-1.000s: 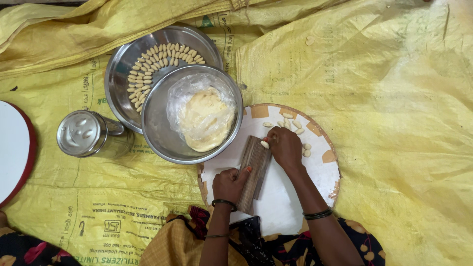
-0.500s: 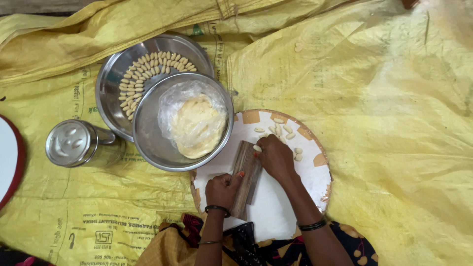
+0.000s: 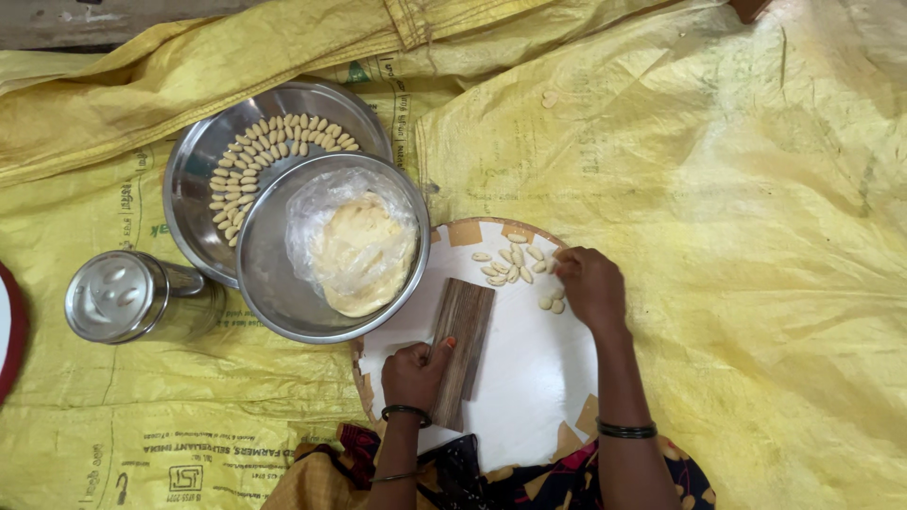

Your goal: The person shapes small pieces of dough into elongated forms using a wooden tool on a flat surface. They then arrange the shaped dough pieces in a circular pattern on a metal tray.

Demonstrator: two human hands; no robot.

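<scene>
Right now the left hand (image 3: 413,372) is pressing closed fingers on the wooden block (image 3: 462,348), its long axis running six to twelve o'clock on the round board (image 3: 529,378), while the right hand (image 3: 591,287), fingers curled together, is touching the dough pieces (image 3: 510,265) at two o'clock.

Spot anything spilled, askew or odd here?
One small pale piece lies alone on the yellow sheet, apart from those on the round board and in the steel plate. The dough bowl overlaps that plate and the board's edge. Nothing spilled.
</scene>
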